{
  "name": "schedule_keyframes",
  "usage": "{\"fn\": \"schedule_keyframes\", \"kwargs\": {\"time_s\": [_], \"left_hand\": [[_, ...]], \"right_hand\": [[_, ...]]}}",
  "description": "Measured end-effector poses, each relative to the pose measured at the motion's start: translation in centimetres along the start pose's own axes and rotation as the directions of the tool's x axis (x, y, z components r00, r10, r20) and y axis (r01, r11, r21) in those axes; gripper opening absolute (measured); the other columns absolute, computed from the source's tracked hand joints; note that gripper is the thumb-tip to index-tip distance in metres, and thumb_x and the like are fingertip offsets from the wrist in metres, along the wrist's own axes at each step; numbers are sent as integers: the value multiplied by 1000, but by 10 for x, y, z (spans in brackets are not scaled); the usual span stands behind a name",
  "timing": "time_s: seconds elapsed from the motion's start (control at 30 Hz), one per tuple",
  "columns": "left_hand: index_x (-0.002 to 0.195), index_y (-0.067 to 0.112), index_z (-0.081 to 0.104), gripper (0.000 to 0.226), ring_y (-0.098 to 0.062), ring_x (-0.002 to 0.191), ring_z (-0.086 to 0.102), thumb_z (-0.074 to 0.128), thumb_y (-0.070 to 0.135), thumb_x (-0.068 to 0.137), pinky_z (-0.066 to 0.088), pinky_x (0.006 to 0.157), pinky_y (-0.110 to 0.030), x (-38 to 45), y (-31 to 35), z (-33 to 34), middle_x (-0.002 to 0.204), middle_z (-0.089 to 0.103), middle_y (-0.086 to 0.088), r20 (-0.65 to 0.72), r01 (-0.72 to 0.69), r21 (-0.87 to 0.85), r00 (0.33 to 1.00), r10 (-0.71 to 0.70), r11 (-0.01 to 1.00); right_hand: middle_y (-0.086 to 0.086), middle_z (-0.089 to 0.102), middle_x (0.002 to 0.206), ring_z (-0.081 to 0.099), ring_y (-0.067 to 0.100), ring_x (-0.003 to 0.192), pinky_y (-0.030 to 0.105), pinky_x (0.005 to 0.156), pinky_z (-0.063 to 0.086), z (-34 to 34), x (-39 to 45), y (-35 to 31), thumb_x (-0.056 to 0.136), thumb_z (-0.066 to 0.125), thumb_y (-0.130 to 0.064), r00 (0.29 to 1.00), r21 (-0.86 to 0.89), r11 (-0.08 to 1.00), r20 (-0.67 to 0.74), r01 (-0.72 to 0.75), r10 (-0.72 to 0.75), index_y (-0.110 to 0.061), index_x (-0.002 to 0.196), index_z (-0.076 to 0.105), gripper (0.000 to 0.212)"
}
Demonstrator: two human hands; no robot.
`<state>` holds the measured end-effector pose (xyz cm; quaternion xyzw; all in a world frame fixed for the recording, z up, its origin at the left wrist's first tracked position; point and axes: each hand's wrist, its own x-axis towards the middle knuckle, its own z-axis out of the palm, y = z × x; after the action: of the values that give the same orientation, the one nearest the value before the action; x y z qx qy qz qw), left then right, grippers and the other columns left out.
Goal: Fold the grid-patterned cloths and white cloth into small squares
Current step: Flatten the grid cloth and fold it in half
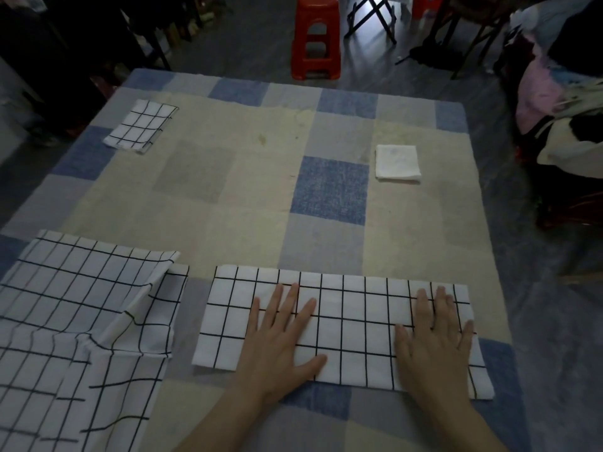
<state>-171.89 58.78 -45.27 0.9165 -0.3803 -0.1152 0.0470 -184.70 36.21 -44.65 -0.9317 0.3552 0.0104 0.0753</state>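
A grid-patterned cloth (355,308), folded into a long strip, lies near the table's front edge. My left hand (280,334) presses flat on its middle with fingers spread. My right hand (437,334) lies flat on its right end, fingers apart. A larger rumpled grid-patterned cloth (78,327) lies at the front left, partly folded over itself. A small folded grid-patterned square (140,127) sits at the far left. A folded white cloth (396,163) rests as a small square at the right middle.
The table is covered by a checked blue, grey and cream tablecloth (254,197). Beyond its far edge stands a red plastic stool (316,37). A heap of clothes and bags (561,93) sits off the right side.
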Motion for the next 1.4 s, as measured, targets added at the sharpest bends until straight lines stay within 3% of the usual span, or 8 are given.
{"fn": "schedule_keyframes", "kwargs": {"time_s": [0.17, 0.27, 0.43, 0.7, 1.03, 1.23, 1.3, 1.4], "left_hand": [[154, 34, 7, 84, -22, 149, -11, 25, 77, 84, 4, 116, -58, 0, 1, -3, 163, -5, -1, 15, -2, 1, 1000, 2, 1000], [154, 33, 2, 82, -21, 148, -13, 26, 71, 86, 5, 117, -58, 0, 2, -4, 162, -8, 0, 14, -6, -6, 1000, 6, 1000], [154, 34, 9, 82, -22, 149, -9, 29, 75, 85, 3, 117, -57, -1, 1, -2, 163, -3, 0, -2, 0, 26, 1000, 0, 1000], [154, 35, 6, 72, -18, 148, -13, 28, 64, 92, 1, 119, -51, -2, -7, 1, 162, -7, 3, -20, -22, 9, 1000, 22, 1000], [152, 39, -3, 56, -9, 148, -12, 11, 47, 98, -7, 119, -36, -39, -70, -5, 161, -9, 9, -65, 224, -63, 972, -228, 973], [153, 26, 15, 59, -18, 149, -5, 23, 37, 96, 1, 119, -51, -33, -47, -15, 163, 0, -2, -50, 325, -60, 944, -328, 944], [149, 15, 28, 55, -25, 149, 4, 36, 25, 96, 10, 118, -55, -32, -17, -21, 161, 10, -10, -139, 228, -59, 962, -234, 972], [148, 18, 33, 55, -26, 148, 13, 37, 32, 96, 15, 118, -53, -37, 44, -15, 160, 18, -8, -174, -167, -55, 972, 156, 984]], "right_hand": [[7, 6, 162, 0, 21, 149, 47, 118, 4, -13, -23, -90, 97, 27, -32, 937, 181, 920, -40, 348, -347, -16, 153, 16, 60], [3, 6, 162, 1, 18, 149, 45, 118, 1, 7, -27, -110, 99, 26, -33, 908, 182, 900, 74, 395, -413, -18, 153, 16, 57], [-1, 3, 162, -1, 14, 149, 44, 119, 2, 13, -22, -67, 100, 22, -38, 914, 67, 922, 120, 382, -388, -23, 154, 10, 58], [0, 7, 162, 4, 15, 149, 47, 120, 9, -2, -12, 55, 98, 15, -40, 988, 15, 993, 98, 120, -120, -25, 154, 7, 59], [1, 9, 161, 9, 18, 148, 48, 119, 10, -1, -11, 62, 97, 15, -41, 986, 22, 990, 83, 141, -142, -24, 154, 9, 60], [4, 9, 161, 8, 20, 148, 50, 118, 10, -2, -9, 63, 97, 14, -41, 984, 13, 991, 111, 137, -137, -23, 153, 8, 60], [4, 9, 161, 7, 21, 148, 50, 118, 10, -4, -10, 61, 96, 13, -41, 982, 5, 990, 131, 138, -138, -22, 154, 9, 61], [4, 5, 162, 3, 20, 148, 49, 118, 7, -7, -9, 60, 94, 8, -44, 978, 14, 990, 155, 139, -140, -22, 154, 6, 64]]}}
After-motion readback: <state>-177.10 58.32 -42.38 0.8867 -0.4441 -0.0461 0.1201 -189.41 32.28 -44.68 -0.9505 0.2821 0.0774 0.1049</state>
